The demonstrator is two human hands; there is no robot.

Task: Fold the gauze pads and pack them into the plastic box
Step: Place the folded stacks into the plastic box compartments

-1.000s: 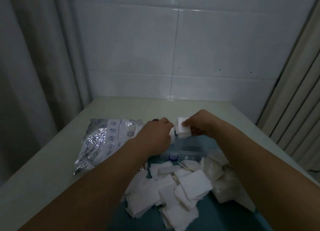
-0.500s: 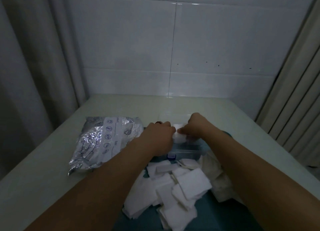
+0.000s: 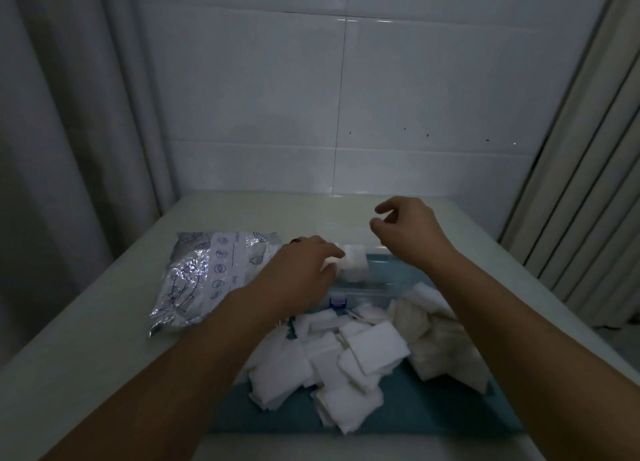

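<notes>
While the left hand [image 3: 304, 270] held a folded gauze pad [image 3: 355, 268] at the left end of the clear plastic box [image 3: 381, 287], its fingers curled against the pad, the packing step looked to be in hand. The right hand [image 3: 407, 234] hung above the box at about one o'clock from the pad, fingers loosely bent and holding nothing. At six o'clock from the box, a heap of loose gauze pads [image 3: 346, 360] lay on a blue cloth [image 3: 433, 408] on the counter [image 3: 86, 356]; a foil packet [image 3: 207, 273] lay at nine o'clock. Next, the held pad probably needed seating upright in the box, then another pad fetched from the heap and folded.
</notes>
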